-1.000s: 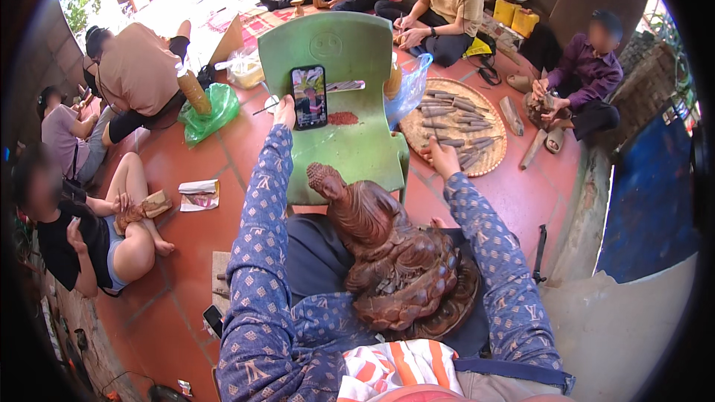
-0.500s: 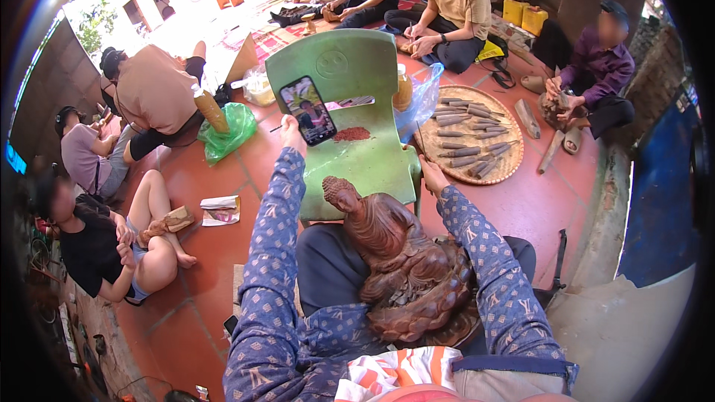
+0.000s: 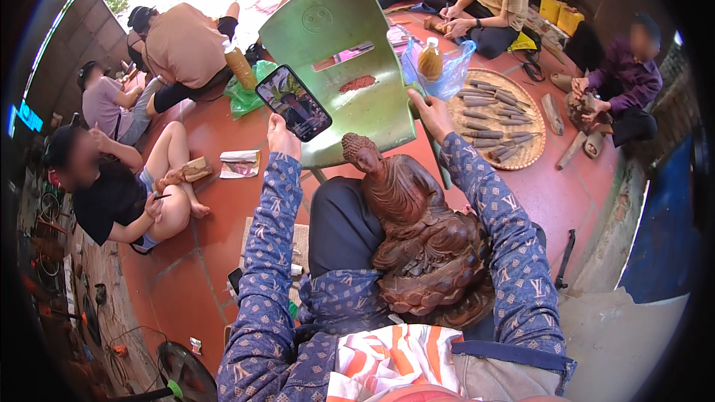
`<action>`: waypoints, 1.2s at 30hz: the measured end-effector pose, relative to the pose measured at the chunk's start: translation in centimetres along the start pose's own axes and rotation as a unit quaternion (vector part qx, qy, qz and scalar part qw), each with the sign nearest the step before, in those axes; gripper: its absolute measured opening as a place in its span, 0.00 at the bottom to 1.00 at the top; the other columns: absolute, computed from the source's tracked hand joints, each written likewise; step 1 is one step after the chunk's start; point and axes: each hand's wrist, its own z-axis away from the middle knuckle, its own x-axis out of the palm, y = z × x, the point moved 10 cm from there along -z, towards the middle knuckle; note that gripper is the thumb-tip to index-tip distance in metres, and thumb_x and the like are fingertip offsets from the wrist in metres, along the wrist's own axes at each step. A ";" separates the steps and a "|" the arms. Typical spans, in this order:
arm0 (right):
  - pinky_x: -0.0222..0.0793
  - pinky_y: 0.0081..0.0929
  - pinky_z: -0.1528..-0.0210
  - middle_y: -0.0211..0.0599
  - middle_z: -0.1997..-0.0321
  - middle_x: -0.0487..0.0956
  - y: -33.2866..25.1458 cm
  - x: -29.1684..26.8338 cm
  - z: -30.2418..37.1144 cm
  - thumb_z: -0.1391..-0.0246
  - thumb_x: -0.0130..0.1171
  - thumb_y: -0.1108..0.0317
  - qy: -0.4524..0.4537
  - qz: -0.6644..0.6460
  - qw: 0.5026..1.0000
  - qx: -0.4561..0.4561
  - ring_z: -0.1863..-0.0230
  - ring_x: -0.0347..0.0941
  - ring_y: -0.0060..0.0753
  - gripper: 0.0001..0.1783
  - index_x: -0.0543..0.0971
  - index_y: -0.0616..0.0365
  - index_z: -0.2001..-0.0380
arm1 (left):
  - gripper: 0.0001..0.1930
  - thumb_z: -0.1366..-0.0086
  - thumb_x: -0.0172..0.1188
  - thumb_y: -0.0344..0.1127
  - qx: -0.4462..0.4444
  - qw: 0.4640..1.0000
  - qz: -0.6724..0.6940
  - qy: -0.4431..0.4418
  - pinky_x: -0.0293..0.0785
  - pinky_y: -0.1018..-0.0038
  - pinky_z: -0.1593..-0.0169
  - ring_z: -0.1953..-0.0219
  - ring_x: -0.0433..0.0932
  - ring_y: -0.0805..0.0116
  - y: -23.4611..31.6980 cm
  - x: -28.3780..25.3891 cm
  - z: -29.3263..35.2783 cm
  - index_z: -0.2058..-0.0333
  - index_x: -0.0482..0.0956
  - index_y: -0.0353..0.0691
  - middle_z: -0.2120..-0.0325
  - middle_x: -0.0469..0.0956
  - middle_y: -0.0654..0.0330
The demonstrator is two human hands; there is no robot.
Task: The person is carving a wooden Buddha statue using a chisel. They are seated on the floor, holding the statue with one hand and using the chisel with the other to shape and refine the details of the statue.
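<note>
A smartphone point(image 3: 294, 103) with a lit screen is held by its lower edge in my left hand point(image 3: 282, 138), in front of the chair. My right hand point(image 3: 433, 114) is closed on the front right edge of the green plastic chair point(image 3: 287, 33), whose seat faces me and bears a patch of small reddish bits point(image 3: 357, 84). Across my lap a carved, dark brown wooden statue point(image 3: 406, 201) of a seated figure leans back to the left, its base between my thighs. A striped orange and white cloth point(image 3: 398, 357) lies against my waist.
Right of the chair stand a bottle point(image 3: 430, 59) in a blue bag and a round woven tray point(image 3: 532, 150) of carving tools. Wood pieces point(image 3: 571, 150) lie beyond. People sit around on the red tiles, one in black point(image 3: 112, 205) at left. A fan point(image 3: 182, 372) stands lower left.
The view has shifted, so the surroundings sit differently. My left hand has lowered the phone and tilted it toward me. My right hand stays at the chair, and the person at left has moved their hands.
</note>
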 end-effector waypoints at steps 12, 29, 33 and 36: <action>0.72 0.39 0.64 0.43 0.75 0.82 -12.3 -3.0 1.8 0.64 0.63 0.29 0.006 0.224 0.964 -0.146 0.67 0.80 0.43 0.38 0.82 0.59 0.72 | 0.15 0.26 0.41 0.40 0.046 0.996 -0.029 0.064 0.70 0.54 0.42 0.45 0.72 0.58 7.5 -8.3 6.3 0.48 0.67 0.39 0.48 0.73 0.56; 0.73 0.38 0.60 0.43 0.72 0.82 -11.0 8.8 5.1 0.68 0.67 0.33 -0.077 0.434 0.841 -0.313 0.63 0.79 0.43 0.34 0.84 0.57 0.73 | 0.19 0.25 0.37 0.41 0.019 0.997 -0.037 0.067 0.66 0.53 0.39 0.42 0.69 0.56 6.9 -10.8 11.0 0.41 0.61 0.38 0.43 0.68 0.55; 0.72 0.39 0.60 0.42 0.70 0.82 -11.5 8.2 5.0 0.69 0.68 0.34 -0.058 0.407 0.856 -0.314 0.63 0.79 0.43 0.34 0.83 0.56 0.71 | 0.19 0.25 0.39 0.42 0.035 0.997 -0.037 0.051 0.66 0.54 0.39 0.42 0.70 0.57 7.1 -10.3 11.3 0.43 0.63 0.39 0.44 0.69 0.55; 0.72 0.39 0.63 0.40 0.74 0.80 -12.8 7.0 5.0 0.69 0.67 0.33 -0.025 0.367 0.870 -0.329 0.65 0.79 0.42 0.34 0.82 0.56 0.73 | 0.19 0.26 0.40 0.43 0.022 0.996 -0.035 0.074 0.66 0.54 0.39 0.42 0.70 0.57 7.1 -10.3 11.6 0.43 0.64 0.39 0.44 0.70 0.55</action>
